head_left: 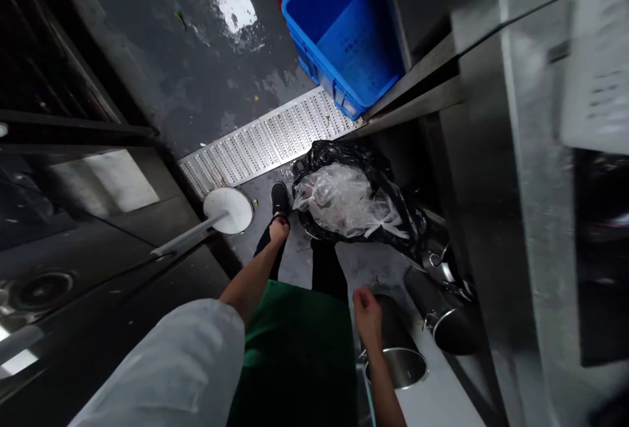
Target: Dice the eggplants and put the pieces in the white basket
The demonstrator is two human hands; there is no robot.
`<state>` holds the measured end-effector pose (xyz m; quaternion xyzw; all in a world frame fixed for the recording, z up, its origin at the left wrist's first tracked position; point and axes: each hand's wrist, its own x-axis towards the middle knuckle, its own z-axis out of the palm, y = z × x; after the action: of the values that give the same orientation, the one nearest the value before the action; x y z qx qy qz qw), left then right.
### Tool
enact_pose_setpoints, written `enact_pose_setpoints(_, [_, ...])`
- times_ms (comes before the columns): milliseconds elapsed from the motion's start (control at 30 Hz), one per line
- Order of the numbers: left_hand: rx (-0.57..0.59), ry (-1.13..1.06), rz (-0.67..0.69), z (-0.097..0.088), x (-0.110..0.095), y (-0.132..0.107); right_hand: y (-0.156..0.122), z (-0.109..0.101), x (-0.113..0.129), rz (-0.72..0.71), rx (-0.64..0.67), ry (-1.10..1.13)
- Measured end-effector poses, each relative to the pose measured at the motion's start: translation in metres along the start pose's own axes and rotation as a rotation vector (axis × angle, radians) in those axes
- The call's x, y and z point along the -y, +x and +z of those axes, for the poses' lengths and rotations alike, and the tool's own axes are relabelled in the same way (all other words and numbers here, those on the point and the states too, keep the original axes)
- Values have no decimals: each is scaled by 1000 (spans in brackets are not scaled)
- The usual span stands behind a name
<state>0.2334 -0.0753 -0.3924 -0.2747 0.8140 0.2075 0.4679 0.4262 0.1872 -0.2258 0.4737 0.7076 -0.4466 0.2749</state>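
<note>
I look straight down my body, past a green apron and dark trousers to a black shoe. My left hand, on a bare forearm below a white sleeve, hangs by my left thigh with its back to the camera and its fingers hidden. My right hand is low at the right, fingers curled in with nothing visible in them. It rests against the side of a steel pot on the floor. Ahead of my feet, a black bin bag holds crumpled clear plastic.
More steel pots lie beside a stainless cabinet on the right. A blue plastic crate stands beyond a white floor drain grate. A dark counter and a white round post base are on the left. The floor is wet.
</note>
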Motion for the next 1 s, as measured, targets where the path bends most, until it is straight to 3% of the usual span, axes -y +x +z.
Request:
enact_pose_setpoints(100, [86,160,163,1,-14,-48,-41,-28,-16,12,-126,63])
enact_pose_setpoints(233, [212,404,535,-16,-68,-112,-92,-57,-34,60,-162,289])
enact_pose_setpoints(367, [221,581,874,-31,-138,-190,-140,-78,-58,85,-224,500])
enact_pose_setpoints(467, [129,483,1204,-30,-191,-267,-169,-98,-91,63,-294,541])
enact_pose_setpoints(567, [17,338,1458,-14,-253,-340,-181,-124,-123,51,-384,506])
enact_pose_setpoints(667, [-31,290,1653,13,-332,-386,-175,-162,-131,30,-476,425])
enact_pose_setpoints(767, [-54,351,1647,44,-417,-399,-153,-217,-105,-149,-564,335])
enact_pose_setpoints(900, [-169,415,1348,80,-516,-387,-96,-314,-40,-476,-810,174])
enact_pose_setpoints(1000, [-216,435,1172,107,-570,-370,-36,-392,5,-671,-1014,-76])
